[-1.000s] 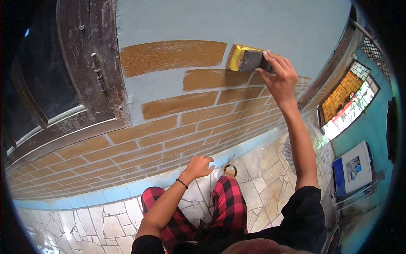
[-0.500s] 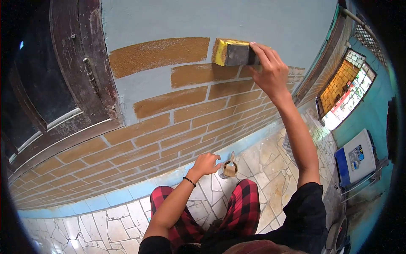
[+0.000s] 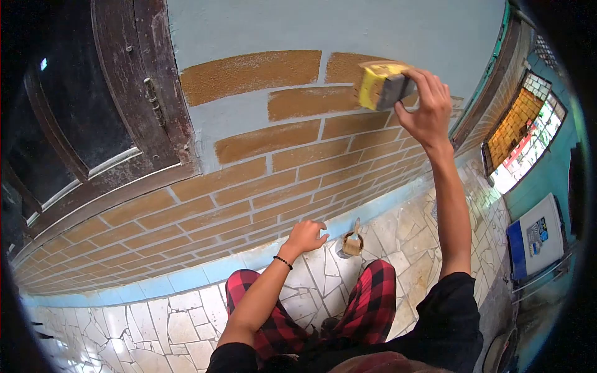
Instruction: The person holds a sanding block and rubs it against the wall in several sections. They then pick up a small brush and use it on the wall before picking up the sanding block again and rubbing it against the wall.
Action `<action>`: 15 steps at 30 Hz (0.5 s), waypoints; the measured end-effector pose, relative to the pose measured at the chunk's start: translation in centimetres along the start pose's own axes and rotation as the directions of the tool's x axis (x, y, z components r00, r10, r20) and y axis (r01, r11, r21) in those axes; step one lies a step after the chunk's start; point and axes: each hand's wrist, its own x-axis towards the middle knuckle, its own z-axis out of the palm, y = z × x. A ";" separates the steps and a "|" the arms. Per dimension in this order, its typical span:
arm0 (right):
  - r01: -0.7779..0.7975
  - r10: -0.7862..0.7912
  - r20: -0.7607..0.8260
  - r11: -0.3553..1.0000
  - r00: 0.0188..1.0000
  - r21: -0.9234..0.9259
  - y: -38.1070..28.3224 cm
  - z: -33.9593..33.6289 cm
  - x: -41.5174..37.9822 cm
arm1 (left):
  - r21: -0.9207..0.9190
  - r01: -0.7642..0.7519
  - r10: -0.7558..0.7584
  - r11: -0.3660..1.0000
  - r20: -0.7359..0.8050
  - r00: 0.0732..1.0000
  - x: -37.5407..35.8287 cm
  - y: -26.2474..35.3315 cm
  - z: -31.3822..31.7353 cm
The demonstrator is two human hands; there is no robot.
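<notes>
My right hand (image 3: pixel 429 105) grips a yellow sponge block (image 3: pixel 372 87) by its dark grey backing. Brown paint smears the sponge's face, which is tilted and stands off the wall (image 3: pixel 348 25). Beside it shows a freshly printed brown brick shape (image 3: pixel 344 67), partly hidden behind the sponge. Down by the wall's foot, my left hand (image 3: pixel 305 236) hangs loosely curled, thumb apart from the fingers, with nothing seen in it. Just right of that hand, a paint pot (image 3: pixel 346 251) stands on the floor with a paintbrush (image 3: pixel 353 241) resting across its top.
Rows of brown brick shapes (image 3: pixel 249 186) cover the lower wall above a light blue skirting (image 3: pixel 186 279). At left is a worn dark wooden door frame (image 3: pixel 158 81). Pale broken-tile flooring (image 3: pixel 155 323) surrounds my knees. A white and blue box (image 3: pixel 536 239) stands at right.
My right hand has drawn the sponge away from the wall and to the right, uncovering a new brown brick shape. The view has shifted slightly; my left hand keeps its curled pose.
</notes>
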 end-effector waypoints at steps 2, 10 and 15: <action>-0.025 0.025 -0.008 0.999 1.000 0.036 0.2 -1.4 -1.1 | 0.002 0.002 -0.002 1.000 0.006 1.000 0.0 0.1 0.1; -0.338 0.407 -0.171 0.882 0.897 0.329 -1.5 -6.6 -11.0 | 0.010 -0.020 0.020 1.000 0.016 1.000 0.2 0.8 1.1; -0.503 0.856 0.103 0.197 0.507 0.841 -2.3 -3.1 -21.3 | -0.009 -0.083 0.083 0.997 0.006 0.997 0.5 1.8 2.0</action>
